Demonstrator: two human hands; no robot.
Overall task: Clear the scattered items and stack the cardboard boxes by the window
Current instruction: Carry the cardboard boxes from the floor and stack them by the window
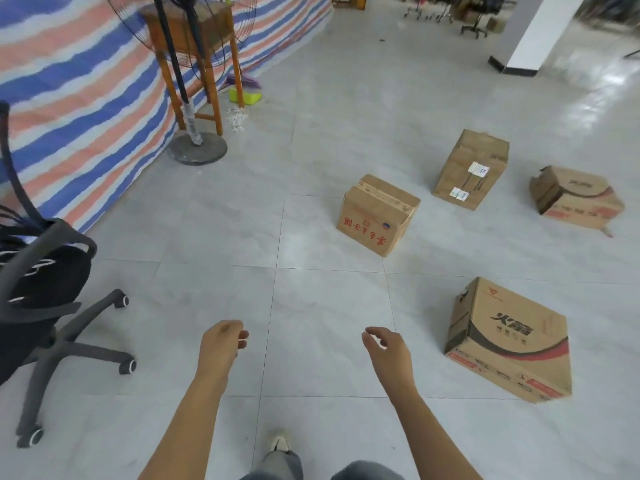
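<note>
Striped tarpaulin (79, 98) covers the left wall, with a black office chair (41, 299) and a pedestal fan (197, 152) before it. Four cardboard boxes lie well apart on the tiled floor (225, 237), at right: printed box (509, 341) nearest, red-lettered box (377, 214) at centre, labelled box (471, 169) and dented box (576, 197) beyond. Left hand (223, 341) and right hand (386, 346) hang loosely curled and hold nothing.

Grey tiled floor (214, 216), striped tarp (76, 98), office chair (41, 306), standing fan (194, 147).
</note>
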